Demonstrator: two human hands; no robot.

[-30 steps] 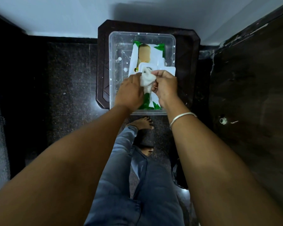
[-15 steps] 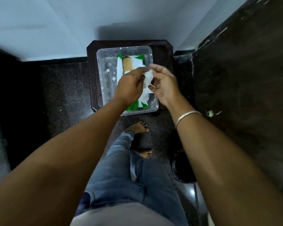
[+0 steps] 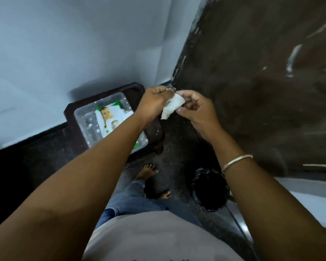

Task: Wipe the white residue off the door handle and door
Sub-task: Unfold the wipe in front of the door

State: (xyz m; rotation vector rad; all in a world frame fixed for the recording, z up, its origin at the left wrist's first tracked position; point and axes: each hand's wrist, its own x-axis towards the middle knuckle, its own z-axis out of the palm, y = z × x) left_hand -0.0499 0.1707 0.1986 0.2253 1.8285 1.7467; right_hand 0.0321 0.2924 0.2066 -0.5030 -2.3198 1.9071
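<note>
A white wipe (image 3: 172,106) was pinched between the left hand (image 3: 154,102) and right hand (image 3: 196,110), both grips clamped on it. The door (image 3: 252,102), streaked with white residue (image 3: 292,59), stood just right of the grip, unwiped; the wipe was judged to need unfolding, then pressing there

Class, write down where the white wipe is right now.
In the head view the white wipe is near centre, pinched between the left hand and right hand, held up between the clear tub and the dark door.
</note>
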